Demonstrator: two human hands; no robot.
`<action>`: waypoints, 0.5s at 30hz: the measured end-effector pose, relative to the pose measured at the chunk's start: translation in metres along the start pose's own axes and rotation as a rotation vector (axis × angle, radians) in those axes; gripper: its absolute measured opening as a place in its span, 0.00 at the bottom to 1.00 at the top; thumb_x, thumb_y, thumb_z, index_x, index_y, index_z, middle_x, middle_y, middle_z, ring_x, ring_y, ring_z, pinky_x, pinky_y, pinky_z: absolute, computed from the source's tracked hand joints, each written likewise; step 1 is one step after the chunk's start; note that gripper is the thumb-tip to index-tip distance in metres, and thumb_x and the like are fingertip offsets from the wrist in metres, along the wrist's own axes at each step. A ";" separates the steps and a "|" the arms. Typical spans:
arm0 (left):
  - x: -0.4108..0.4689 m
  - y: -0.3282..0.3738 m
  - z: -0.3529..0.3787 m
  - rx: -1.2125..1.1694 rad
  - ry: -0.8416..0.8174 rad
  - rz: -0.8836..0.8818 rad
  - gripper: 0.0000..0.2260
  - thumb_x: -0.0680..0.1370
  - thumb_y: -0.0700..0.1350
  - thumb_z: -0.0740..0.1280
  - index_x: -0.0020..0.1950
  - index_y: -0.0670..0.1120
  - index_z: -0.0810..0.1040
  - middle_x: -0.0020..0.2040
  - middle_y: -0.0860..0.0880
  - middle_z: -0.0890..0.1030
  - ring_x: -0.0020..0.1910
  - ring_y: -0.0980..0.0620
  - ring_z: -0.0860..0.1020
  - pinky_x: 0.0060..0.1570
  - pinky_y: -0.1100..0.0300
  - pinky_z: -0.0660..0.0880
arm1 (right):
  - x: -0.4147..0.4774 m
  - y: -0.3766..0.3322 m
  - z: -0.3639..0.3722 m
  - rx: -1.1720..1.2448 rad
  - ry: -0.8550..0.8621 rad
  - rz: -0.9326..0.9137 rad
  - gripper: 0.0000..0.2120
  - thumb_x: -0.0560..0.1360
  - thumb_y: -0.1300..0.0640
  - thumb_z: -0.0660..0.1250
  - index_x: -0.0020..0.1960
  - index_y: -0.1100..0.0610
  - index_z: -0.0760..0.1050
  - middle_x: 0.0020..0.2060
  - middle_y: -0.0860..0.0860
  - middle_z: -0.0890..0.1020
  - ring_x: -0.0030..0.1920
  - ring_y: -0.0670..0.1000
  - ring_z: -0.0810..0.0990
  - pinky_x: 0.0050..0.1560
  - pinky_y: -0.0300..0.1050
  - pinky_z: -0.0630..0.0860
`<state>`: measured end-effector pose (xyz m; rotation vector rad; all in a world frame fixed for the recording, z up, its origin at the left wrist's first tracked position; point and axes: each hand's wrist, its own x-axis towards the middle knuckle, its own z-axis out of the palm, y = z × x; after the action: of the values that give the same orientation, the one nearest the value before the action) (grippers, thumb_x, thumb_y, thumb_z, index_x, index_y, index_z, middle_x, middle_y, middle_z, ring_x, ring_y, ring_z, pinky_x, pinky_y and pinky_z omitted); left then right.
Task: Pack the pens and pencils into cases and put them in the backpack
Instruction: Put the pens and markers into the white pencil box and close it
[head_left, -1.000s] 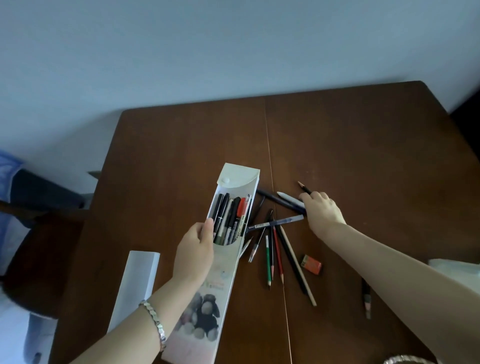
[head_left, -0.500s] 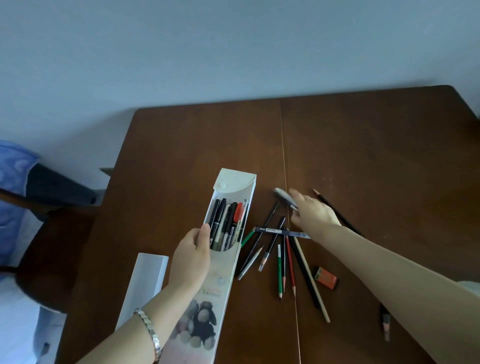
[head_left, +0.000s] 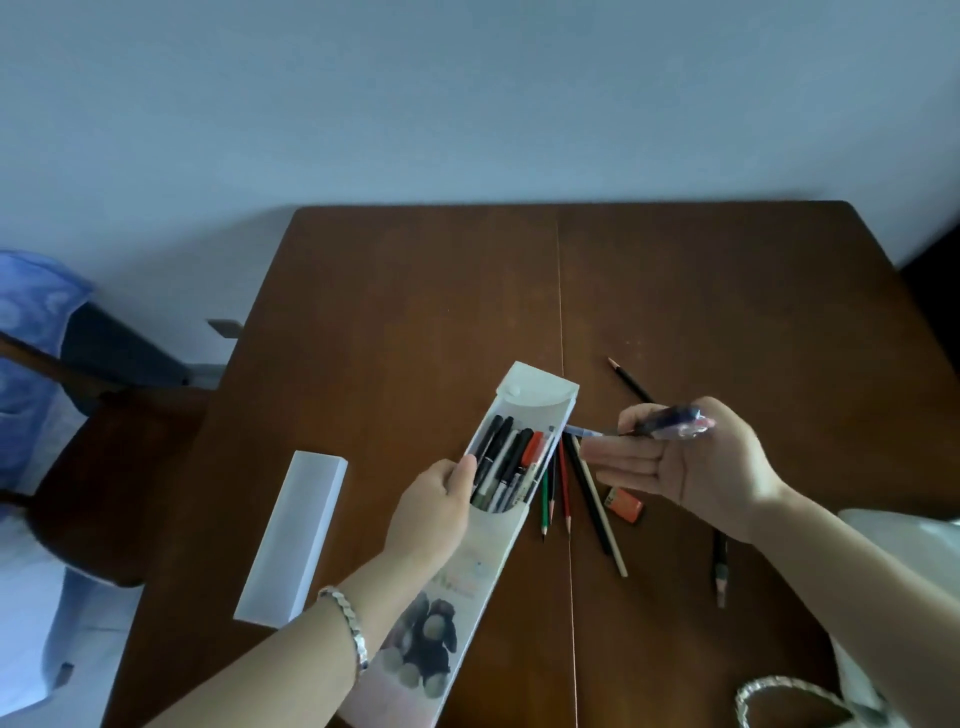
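Observation:
A long white pencil case with a bear picture lies open on the brown table, several pens inside it. My left hand grips its left side. My right hand is raised palm-up just right of the case, pinching a bundle of pens whose tips point at the case opening. Green, red and black pencils lie on the table under and beside that hand. One black pencil lies farther back, another nearer me on the right.
A white case lid lies left of the case. An orange eraser sits among the pencils. A white bag with a braided handle is at the bottom right. A wooden chair with blue cloth stands left of the table.
My right hand has gathered pens off the table, lifted them and turned palm-up, now carrying them toward the case opening. My left hand stays on the case.

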<state>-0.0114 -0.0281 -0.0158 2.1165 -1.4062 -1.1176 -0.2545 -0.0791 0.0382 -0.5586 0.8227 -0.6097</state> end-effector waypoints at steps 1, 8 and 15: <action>-0.006 0.001 0.002 0.010 -0.022 0.006 0.18 0.81 0.56 0.51 0.38 0.50 0.71 0.32 0.53 0.73 0.31 0.56 0.73 0.28 0.67 0.64 | -0.005 0.001 0.002 0.127 -0.110 0.018 0.17 0.68 0.55 0.62 0.52 0.65 0.76 0.60 0.70 0.75 0.65 0.65 0.72 0.66 0.58 0.70; -0.045 -0.001 0.018 0.064 -0.228 0.037 0.17 0.81 0.57 0.52 0.36 0.50 0.68 0.29 0.54 0.68 0.29 0.57 0.68 0.29 0.65 0.62 | -0.037 0.014 0.029 -0.395 0.382 -0.052 0.16 0.78 0.46 0.56 0.41 0.58 0.71 0.31 0.57 0.84 0.35 0.52 0.84 0.39 0.44 0.77; -0.067 -0.009 0.019 0.114 -0.271 0.086 0.17 0.80 0.58 0.50 0.44 0.49 0.72 0.33 0.54 0.73 0.34 0.56 0.73 0.33 0.66 0.68 | -0.052 0.043 0.036 -0.615 0.437 -0.050 0.14 0.79 0.58 0.56 0.43 0.61 0.78 0.29 0.57 0.71 0.26 0.48 0.66 0.25 0.35 0.63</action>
<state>-0.0336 0.0378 -0.0061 2.0153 -1.7024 -1.3595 -0.2415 -0.0061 0.0555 -1.0263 1.4308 -0.5264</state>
